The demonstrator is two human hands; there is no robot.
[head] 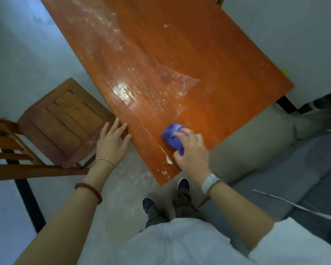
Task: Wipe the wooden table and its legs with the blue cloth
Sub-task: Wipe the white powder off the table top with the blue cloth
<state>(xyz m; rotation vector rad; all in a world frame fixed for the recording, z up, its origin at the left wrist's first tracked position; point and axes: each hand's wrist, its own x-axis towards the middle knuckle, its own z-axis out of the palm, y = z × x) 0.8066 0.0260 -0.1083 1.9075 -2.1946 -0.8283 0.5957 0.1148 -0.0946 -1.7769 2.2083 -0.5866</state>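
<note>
The person wears a pale grey-white top (pixel 180 243) with short sleeves that leave both forearms bare, dark mottled trousers (pixel 180 205) and dark shoes (pixel 148 204) with pale soles. On the left wrist sit two pieces — a thin gold-coloured chain bracelet (pixel 106 161) near the hand and, further up the forearm, a string of dark red beads (pixel 89 191). The right wrist carries a white band (pixel 209 182) with a greyish strap — its face is not visible.

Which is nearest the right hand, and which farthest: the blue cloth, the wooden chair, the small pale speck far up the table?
1. Blue cloth: gripped in the right hand.
2. Wooden chair: off to the left, beside the table.
3. Pale speck: far up the tabletop.
</note>
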